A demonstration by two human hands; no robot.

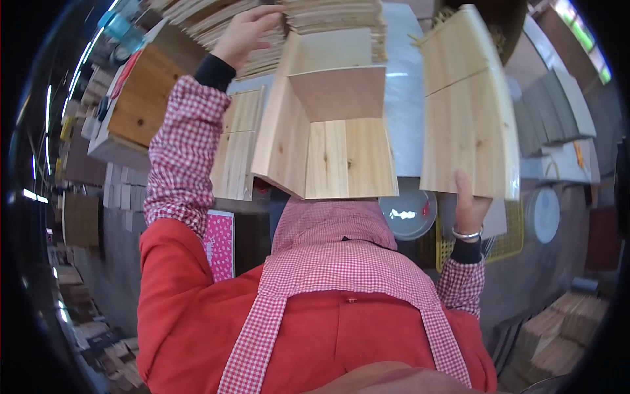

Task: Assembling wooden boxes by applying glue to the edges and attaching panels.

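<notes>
My left hand (244, 38) is raised at the far left with its fingers stretched out and nothing in it. It hovers near stacked thin wooden boards (331, 16). My right hand (470, 209) grips the near edge of a wide wooden panel (467, 125), thumb on top and the other fingers hidden beneath. A seam runs across that panel. Between my arms stands a partly built wooden box (281, 148), with side, cross and bottom boards showing and its near side uncovered. Another jointed wooden panel (235, 157) lies left of the box, partly behind my left sleeve.
A white work surface (402, 98) shows beyond the box. Round clear tubs (408, 213) and a yellow plastic basket (508, 240) sit below its near edge. At left is a wooden crate (144, 98); at right, stacked grey boards (545, 108). A pink patterned item (220, 246) is near my left elbow.
</notes>
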